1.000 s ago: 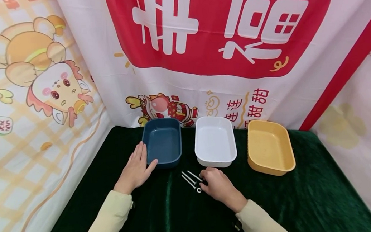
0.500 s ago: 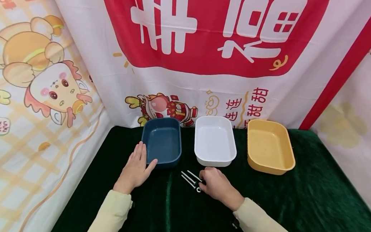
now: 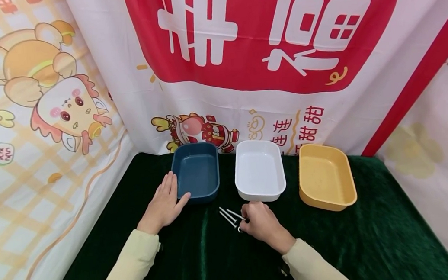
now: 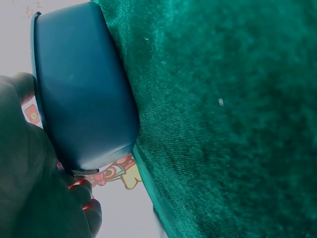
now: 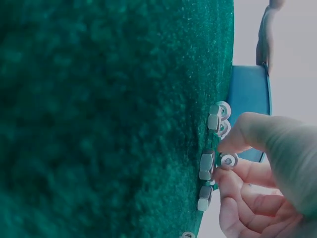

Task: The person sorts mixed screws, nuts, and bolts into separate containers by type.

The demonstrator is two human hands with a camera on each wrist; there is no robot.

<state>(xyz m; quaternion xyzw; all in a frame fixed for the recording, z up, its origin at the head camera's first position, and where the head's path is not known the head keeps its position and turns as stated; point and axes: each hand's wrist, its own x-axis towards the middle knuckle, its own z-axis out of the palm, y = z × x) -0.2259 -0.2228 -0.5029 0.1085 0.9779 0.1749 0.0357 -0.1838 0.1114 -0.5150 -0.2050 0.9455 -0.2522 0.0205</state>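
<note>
My left hand (image 3: 163,203) lies with straight fingers along the left side of the dark blue bin (image 3: 197,170), thumb at its near corner. In the left wrist view the fingers are at the rim of that bin (image 4: 81,89). My right hand (image 3: 262,222) pinches a long metal bolt (image 3: 235,214) between thumb and forefinger, close over the cloth; its round head (image 5: 229,161) shows in the right wrist view. Beside it lie two more long bolts (image 3: 227,218). Several hex nuts (image 5: 207,164) rest on the cloth near my fingertips, mostly hidden by the hand in the head view.
A white bin (image 3: 259,168) stands in the middle, just beyond my right hand, and a yellow bin (image 3: 325,176) is to the right. Dark green velvet cloth (image 3: 225,265) covers the table. Printed fabric (image 3: 127,99) hangs along the back and sides.
The far ends of the bolts lay side by side; the pinched bolt has now tipped slightly, its free end lower in the head view. My left hand keeps its place on the blue bin.
</note>
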